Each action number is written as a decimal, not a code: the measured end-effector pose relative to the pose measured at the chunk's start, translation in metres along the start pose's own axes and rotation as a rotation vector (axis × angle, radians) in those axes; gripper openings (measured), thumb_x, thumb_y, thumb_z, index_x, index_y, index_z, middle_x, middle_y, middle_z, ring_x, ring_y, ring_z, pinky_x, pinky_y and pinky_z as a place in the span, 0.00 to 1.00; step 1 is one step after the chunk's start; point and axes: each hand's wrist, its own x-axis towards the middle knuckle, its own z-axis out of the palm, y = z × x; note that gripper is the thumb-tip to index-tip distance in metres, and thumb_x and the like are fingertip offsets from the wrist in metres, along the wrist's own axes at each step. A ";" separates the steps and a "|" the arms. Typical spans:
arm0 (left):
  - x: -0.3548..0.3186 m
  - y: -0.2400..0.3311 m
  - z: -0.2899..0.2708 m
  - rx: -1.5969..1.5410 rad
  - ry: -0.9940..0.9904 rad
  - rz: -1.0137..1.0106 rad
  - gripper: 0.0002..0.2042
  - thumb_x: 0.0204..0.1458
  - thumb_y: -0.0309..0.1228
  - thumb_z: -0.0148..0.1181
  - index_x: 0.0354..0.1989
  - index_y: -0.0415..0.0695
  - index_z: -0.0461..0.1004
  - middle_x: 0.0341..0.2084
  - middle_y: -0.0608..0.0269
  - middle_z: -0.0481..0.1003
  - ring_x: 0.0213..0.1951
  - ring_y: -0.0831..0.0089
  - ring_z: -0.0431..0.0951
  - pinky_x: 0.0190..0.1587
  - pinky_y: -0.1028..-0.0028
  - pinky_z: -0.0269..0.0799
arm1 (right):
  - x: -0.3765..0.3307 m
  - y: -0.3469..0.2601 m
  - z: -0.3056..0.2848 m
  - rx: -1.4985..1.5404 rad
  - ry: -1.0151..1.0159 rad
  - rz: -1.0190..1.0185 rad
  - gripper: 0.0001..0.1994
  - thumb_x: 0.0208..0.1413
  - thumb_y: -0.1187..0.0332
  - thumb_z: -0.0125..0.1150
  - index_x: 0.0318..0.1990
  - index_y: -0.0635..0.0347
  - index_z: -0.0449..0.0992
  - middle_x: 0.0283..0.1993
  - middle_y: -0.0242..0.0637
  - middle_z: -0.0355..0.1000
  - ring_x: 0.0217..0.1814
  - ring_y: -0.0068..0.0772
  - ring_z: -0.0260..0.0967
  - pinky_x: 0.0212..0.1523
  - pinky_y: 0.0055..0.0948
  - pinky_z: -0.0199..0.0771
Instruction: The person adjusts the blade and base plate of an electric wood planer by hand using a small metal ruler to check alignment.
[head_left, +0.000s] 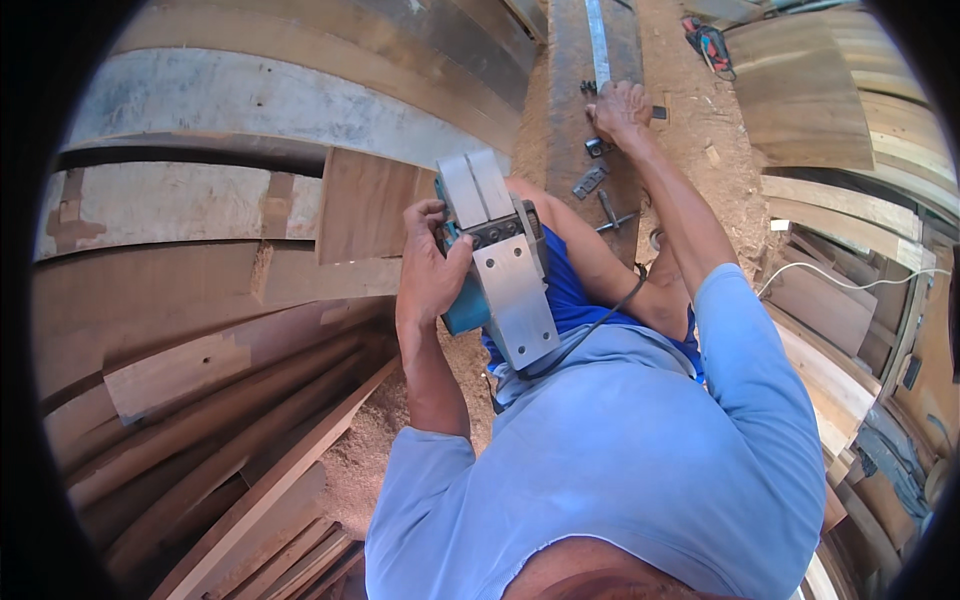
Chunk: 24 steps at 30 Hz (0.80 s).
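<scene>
An electric planer [461, 310], teal-bodied, is turned over on my lap so that its metal sole [517, 300] faces up. My left hand [432, 262] grips its side, thumb at the bolted drum between the two sole plates. Farther off, my right hand [622, 108] reaches down to a wooden plank [565, 60], fingers curled; what they hold is hidden. By those fingers lies the end of a long metal strip [598, 45]. Closer to me on the plank are a small black part [597, 148], a grey metal piece [589, 181] and a T-handle wrench [611, 212].
Stacked boards [180, 200] rise on the left, with more planks [830, 90] on the right. Wood shavings [690, 130] cover the floor. A red and black tool [709, 46] lies at the far right. The planer's cord [610, 316] crosses my lap; a white cable [850, 285] runs at the right.
</scene>
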 end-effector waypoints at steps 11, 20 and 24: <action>0.004 -0.004 -0.001 0.055 -0.017 0.062 0.27 0.59 0.26 0.58 0.66 0.40 0.56 0.54 0.49 0.71 0.51 0.67 0.73 0.51 0.65 0.76 | 0.021 0.025 -0.011 0.119 -0.211 0.057 0.26 0.48 0.55 0.62 0.52 0.60 0.84 0.55 0.53 0.82 0.58 0.54 0.80 0.54 0.54 0.76; 0.004 0.001 0.000 -0.067 -0.001 -0.004 0.26 0.59 0.28 0.60 0.63 0.37 0.57 0.49 0.46 0.74 0.48 0.62 0.78 0.48 0.63 0.78 | -0.061 0.066 -0.051 0.311 -0.073 0.117 0.27 0.51 0.51 0.58 0.47 0.66 0.84 0.53 0.63 0.79 0.57 0.64 0.78 0.57 0.58 0.75; 0.001 -0.004 0.000 -0.087 -0.003 0.017 0.25 0.61 0.30 0.59 0.63 0.37 0.57 0.48 0.48 0.74 0.45 0.65 0.78 0.45 0.65 0.79 | -0.137 0.096 -0.079 0.327 0.117 -0.040 0.20 0.63 0.63 0.49 0.52 0.68 0.80 0.47 0.59 0.80 0.48 0.58 0.80 0.51 0.48 0.79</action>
